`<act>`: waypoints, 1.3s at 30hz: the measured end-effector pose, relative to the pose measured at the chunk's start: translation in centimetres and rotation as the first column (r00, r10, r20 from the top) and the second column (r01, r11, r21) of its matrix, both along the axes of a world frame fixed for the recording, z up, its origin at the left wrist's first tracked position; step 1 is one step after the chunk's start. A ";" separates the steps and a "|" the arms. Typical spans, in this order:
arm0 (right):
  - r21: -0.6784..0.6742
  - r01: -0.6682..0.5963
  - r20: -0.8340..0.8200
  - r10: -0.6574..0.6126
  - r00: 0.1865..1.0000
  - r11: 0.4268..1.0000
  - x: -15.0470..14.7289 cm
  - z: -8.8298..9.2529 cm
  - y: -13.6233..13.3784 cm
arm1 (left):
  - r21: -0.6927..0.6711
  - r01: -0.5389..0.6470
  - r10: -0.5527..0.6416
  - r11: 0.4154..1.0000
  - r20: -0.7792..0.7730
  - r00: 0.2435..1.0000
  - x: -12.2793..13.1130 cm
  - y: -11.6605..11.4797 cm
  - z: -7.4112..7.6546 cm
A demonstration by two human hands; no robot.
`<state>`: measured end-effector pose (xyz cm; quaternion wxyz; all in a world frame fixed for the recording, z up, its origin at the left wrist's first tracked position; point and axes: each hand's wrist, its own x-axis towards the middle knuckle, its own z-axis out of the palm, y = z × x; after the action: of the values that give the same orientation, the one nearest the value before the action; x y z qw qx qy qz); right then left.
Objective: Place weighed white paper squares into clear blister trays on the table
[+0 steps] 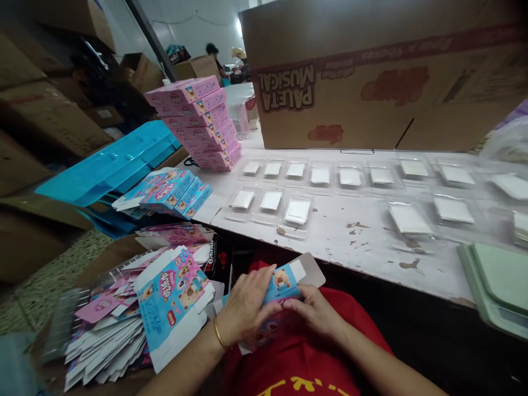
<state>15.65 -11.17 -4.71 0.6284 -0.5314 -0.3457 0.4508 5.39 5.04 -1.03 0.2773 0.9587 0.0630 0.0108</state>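
A blue printed carton (284, 281) with a cartoon bear on its side lies across my lap, its white end flap (312, 269) sticking out to the right. My left hand (251, 300), a gold bangle at the wrist, is wrapped over the carton's left part. At the right end, my right hand (315, 311) grips the lower edge with thumb and fingers. Left of my lap, a flat blue carton blank (173, 302) rests on a heap of folded blanks (111, 341). Part of the held carton is hidden under my hands.
Clear plastic trays with white packets (297, 212) stand in rows on the white table (330, 236). Pink boxes (202, 124) are stacked at the back left, with blue boxes (173, 192) nearer. A large cardboard box (383, 82) blocks the back; a green scale (499, 280) sits at right.
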 end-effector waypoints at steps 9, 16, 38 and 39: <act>0.162 0.552 0.572 -0.533 0.623 0.818 1.3 -1.5 0.4 | -0.625 -0.376 0.461 0.684 -0.029 0.887 0.4 1.7 0.9; -0.073 0.193 0.053 -0.189 0.981 0.979 2.3 -5.5 4.9 | -0.911 -0.397 0.526 0.112 -0.284 0.801 -0.9 2.1 -3.6; -0.041 0.001 -0.037 -0.002 0.999 0.999 6.7 -0.9 7.6 | -0.783 -0.305 0.344 0.542 -0.125 0.931 2.2 3.2 -0.5; -0.034 -0.006 -0.029 0.005 1.000 0.999 6.9 -0.9 7.5 | -0.722 -0.292 0.340 0.627 -0.084 0.937 2.4 3.4 -0.4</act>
<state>22.50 -3.68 -5.62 0.6228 -0.5345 -0.3303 0.4662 7.82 8.48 -1.45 0.6282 0.7434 0.2209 0.0627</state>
